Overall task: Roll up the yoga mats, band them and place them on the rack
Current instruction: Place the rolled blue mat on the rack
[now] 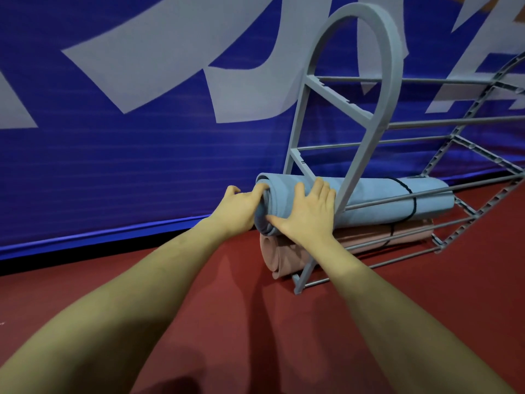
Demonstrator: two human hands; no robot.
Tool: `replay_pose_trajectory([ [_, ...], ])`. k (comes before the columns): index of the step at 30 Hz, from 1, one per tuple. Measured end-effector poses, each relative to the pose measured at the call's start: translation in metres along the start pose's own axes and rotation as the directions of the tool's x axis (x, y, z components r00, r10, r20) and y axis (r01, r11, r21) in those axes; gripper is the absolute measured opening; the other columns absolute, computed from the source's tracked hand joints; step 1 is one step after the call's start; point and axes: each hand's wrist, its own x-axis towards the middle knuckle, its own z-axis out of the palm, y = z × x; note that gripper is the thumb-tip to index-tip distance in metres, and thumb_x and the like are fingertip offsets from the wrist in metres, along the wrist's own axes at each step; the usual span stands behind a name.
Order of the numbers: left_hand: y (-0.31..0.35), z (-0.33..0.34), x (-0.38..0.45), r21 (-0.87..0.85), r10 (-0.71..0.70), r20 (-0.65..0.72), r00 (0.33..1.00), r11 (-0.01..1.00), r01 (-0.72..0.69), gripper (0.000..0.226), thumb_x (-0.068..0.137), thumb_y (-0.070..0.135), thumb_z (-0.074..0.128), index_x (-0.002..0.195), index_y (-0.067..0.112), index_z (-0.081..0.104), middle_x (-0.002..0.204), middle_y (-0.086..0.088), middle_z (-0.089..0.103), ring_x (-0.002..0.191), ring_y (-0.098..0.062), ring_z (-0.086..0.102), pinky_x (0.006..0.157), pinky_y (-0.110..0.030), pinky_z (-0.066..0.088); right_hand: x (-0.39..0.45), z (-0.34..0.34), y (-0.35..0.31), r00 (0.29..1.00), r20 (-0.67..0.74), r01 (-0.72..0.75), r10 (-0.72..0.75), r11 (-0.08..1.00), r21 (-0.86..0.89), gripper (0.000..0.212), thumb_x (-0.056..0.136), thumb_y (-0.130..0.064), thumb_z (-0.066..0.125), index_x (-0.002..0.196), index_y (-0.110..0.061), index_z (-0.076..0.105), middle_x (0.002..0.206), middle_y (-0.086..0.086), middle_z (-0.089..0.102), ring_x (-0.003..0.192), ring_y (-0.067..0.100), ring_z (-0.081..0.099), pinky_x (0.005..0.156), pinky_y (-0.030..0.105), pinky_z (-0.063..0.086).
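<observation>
A rolled light-blue yoga mat (377, 200) lies across the grey rack (366, 115), with a black band (412, 199) round it near its right end. Under it lies a rolled pink mat (284, 255) with a dark band. My left hand (241, 207) presses against the blue roll's left end, fingertips at its spiral edge. Flat on the front of the same roll rests my right hand (308, 213), fingers spread, just left of the rack's side loop.
The rack stands on a red floor (213, 322) against a blue banner wall (127, 166) with pale lettering. Its upper rails (426, 81) hold nothing. Both mats stick out past the rack's left side frame.
</observation>
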Motion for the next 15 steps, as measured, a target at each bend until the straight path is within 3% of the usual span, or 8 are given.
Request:
replay_pose_trajectory([
  [3,0.002,0.011,0.010,-0.057,0.039,0.031,0.999,0.998,-0.038,0.064,0.083,0.000,0.047,0.143,0.014,0.030,0.093,0.005,0.061,0.086,-0.019,0.055,0.107,-0.034,0.023,0.001,0.004,0.000,0.999,-0.037,-0.015,0.015,1.000,-0.016,0.067,0.069,-0.051,0.070,0.112,-0.004,0.050,0.134,0.029,0.039,0.125,0.042,0.036,0.108,0.046,0.022],
  [5,0.015,0.023,0.020,-0.134,0.046,0.039,0.998,0.990,-0.040,0.066,0.084,0.002,0.050,0.144,0.018,0.029,0.119,0.003,0.061,0.100,-0.016,0.055,0.106,-0.033,0.022,0.001,0.005,0.003,0.999,-0.038,-0.013,0.010,0.998,-0.063,0.054,0.071,-0.034,0.071,0.111,-0.004,0.051,0.134,0.028,0.039,0.123,0.042,0.038,0.107,0.045,0.022],
  [8,0.023,0.026,0.029,-0.192,0.001,0.043,0.999,0.981,0.008,0.069,0.082,0.000,0.048,0.145,0.020,0.029,0.126,0.002,0.057,0.094,-0.014,0.050,0.098,-0.031,0.027,0.004,0.007,0.006,1.000,-0.030,0.002,-0.006,0.994,-0.106,0.049,0.072,-0.026,0.071,0.112,-0.007,0.050,0.134,0.025,0.037,0.122,0.038,0.038,0.108,0.043,0.022],
  [10,0.017,0.024,0.030,-0.192,-0.015,0.065,0.998,0.981,0.027,0.074,0.080,-0.003,0.047,0.146,0.025,0.027,0.132,0.003,0.052,0.112,-0.016,0.049,0.097,-0.033,0.026,0.006,0.009,0.003,0.998,-0.052,-0.029,0.023,0.992,-0.119,0.049,0.070,-0.026,0.075,0.111,-0.009,0.053,0.132,0.023,0.040,0.120,0.036,0.041,0.107,0.042,0.024],
  [15,0.010,0.018,0.035,-0.091,0.001,0.134,0.991,0.996,0.011,0.079,0.084,-0.003,0.042,0.150,0.032,0.016,0.145,0.005,0.041,0.137,-0.017,0.028,0.102,-0.035,0.019,0.008,0.012,-0.004,0.992,-0.077,-0.114,0.103,0.979,-0.167,0.048,0.057,-0.028,0.084,0.098,-0.015,0.062,0.117,0.016,0.052,0.105,0.030,0.052,0.097,0.038,0.033],
])
